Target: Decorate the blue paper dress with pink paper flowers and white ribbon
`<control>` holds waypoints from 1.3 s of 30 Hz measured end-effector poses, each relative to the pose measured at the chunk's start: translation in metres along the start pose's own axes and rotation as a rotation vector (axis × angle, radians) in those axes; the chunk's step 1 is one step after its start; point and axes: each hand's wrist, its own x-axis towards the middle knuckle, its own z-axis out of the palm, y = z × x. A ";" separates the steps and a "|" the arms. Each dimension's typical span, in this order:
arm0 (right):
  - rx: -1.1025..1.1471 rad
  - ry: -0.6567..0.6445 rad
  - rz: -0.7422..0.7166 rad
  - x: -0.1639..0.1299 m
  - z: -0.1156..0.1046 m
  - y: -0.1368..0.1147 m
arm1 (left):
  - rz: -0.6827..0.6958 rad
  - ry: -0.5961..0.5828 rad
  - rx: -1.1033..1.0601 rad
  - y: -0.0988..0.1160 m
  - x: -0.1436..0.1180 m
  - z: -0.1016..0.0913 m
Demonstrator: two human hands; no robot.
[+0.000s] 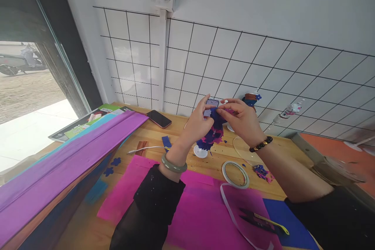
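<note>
Both my hands are raised over a wooden table (pixel 181 134) and meet on a blue and pink paper flower (pixel 213 134). My left hand (pixel 199 122), with a green bangle on the wrist, pinches the flower's top from the left. My right hand (pixel 240 119), with a dark bead bracelet, pinches it from the right. Behind the fingers stands a small phone (pixel 211 106). The flower hangs down toward a small white round base (pixel 200 152) on the table.
Pink paper sheets (pixel 193 203) and a blue sheet (pixel 288 218) cover the near table, with snips (pixel 263 218) and a tape ring (pixel 235 174) on them. Purple paper rolls (pixel 67 160) lie left, a dark phone (pixel 158 118) behind. Paper figures (pixel 251 99) stand by the tiled wall.
</note>
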 end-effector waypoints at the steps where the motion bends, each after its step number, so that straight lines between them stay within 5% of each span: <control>1: 0.003 0.001 -0.004 0.000 0.000 0.000 | -0.002 0.001 0.007 0.000 0.000 0.000; 17: -0.019 0.048 0.072 -0.003 0.003 0.000 | 0.002 0.007 0.024 -0.002 0.000 0.003; 32: 0.412 -0.044 0.214 -0.003 0.000 -0.005 | -0.004 -0.006 0.022 0.000 -0.001 0.003; 39: 0.517 0.075 0.330 -0.006 -0.008 -0.017 | 0.012 -0.005 0.004 0.000 -0.001 0.004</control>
